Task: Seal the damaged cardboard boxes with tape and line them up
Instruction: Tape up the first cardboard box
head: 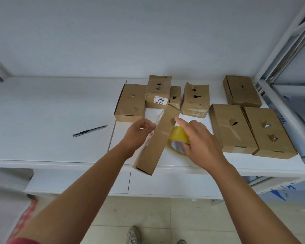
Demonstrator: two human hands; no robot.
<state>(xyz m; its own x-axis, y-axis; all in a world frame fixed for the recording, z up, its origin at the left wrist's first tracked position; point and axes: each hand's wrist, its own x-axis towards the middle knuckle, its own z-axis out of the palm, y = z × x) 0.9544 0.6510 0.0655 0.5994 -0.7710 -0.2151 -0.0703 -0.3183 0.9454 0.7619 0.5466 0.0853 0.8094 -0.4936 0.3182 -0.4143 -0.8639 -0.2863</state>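
The only writing that can be read is on a white label (159,100) stuck to the front of a squat box (158,92) toward the bench's back edge: large black digits "201", with smaller print too blurred to make out. That box is crumpled along its top and torn open on its upper face. Around it on the white bench (51,120) lie other brown cardboard boxes, each pierced by ragged holes: a flat one (130,103) on the left, a narrow one (175,96) and a dented one (195,101) beside it, one (241,90) near the back right corner, and two flat ones (232,127) (269,132) side by side along the right edge. At the front edge a long narrow box (158,140) lies tilted, its near end overhanging the edge. The left hand (139,134) closes its grip on this box's left side, over glossy clear tape. The right hand (199,140) grips a yellow tape roll (179,138) just right of the box, forefinger extended onto the cardboard. A utility knife (90,131) lies well apart to the left.
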